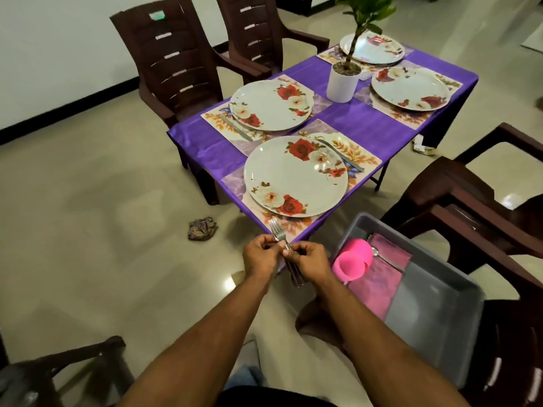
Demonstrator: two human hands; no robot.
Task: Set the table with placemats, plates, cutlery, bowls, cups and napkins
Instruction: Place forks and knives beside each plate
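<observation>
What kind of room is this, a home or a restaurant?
Most likely a home dining area: a small table under a purple tablecloth, floral plates on placemats, brown plastic armchairs around it, and a potted plant as centrepiece.

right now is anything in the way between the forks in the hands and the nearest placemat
Nothing visible blocks it. Both hands, left and right, hold the forks just off the table edge, tines already over the nearest placemat, bare beside the plate.
</observation>
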